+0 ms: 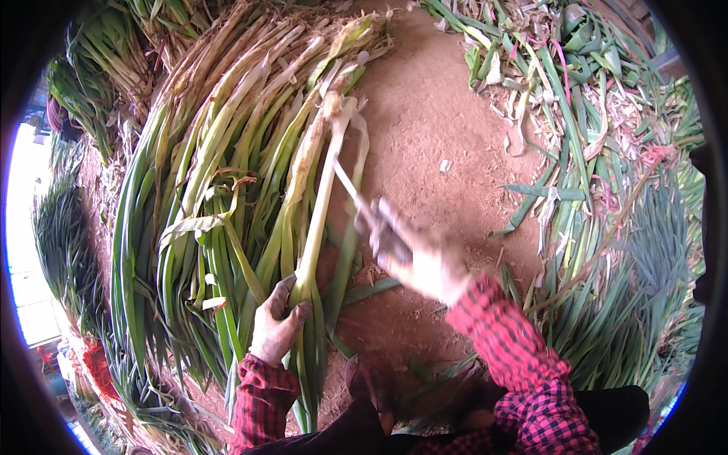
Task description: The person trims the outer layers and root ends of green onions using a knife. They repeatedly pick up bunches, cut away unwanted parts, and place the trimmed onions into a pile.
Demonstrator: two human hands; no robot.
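My left hand (281, 321), in a soiled glove, is closed round the green part of a large green onion (318, 227). Its white stalk points away from me, with the root end near the top. My right hand (418, 250), also gloved and blurred by motion, grips a slim pale tool, perhaps a knife (346, 179). The tip of this tool lies at or just beside the white stalk; whether it touches cannot be told. A long heap of green onions (227, 136) with brown roots and outer leaves lies left of the held one.
Bare reddish soil (432, 125) shows in the middle. Leaf scraps with pink ties (574, 85) cover the upper right. More green onions (614, 307) lie at the right, others (62, 227) at the far left, near a red net bag (98, 369).
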